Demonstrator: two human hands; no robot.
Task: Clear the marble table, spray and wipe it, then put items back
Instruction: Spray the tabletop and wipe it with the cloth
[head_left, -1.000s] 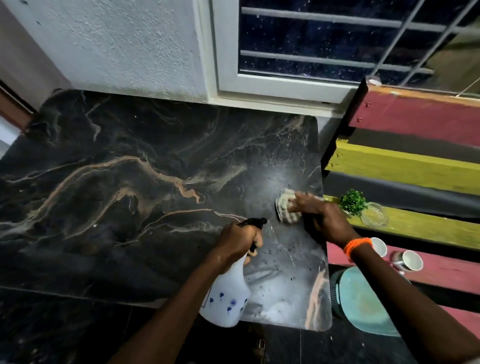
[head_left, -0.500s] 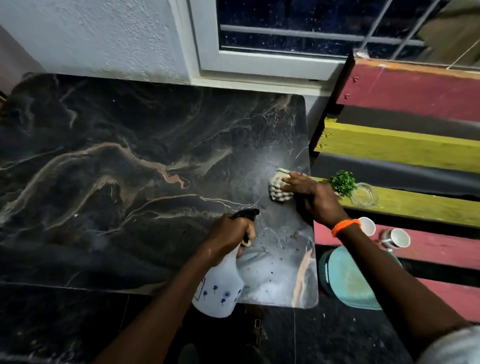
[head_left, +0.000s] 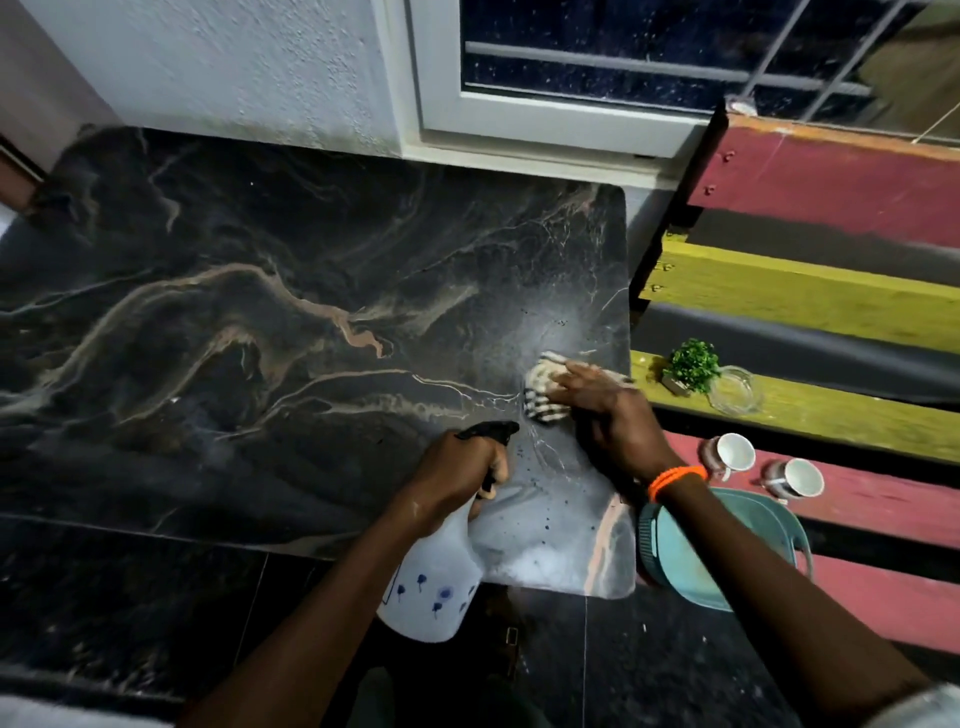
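Where sprayed, marble table (head_left: 291, 332) glistens.

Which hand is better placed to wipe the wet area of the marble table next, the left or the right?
Probably the right hand. It already presses the cloth on the marble table, right beside the sprayed patch. The left hand is busy gripping the spray bottle at the near edge.

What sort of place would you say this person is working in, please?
Probably a home sitting or dining corner: a marble table under a barred window, beside a painted slatted bench holding two cups and a small plant.
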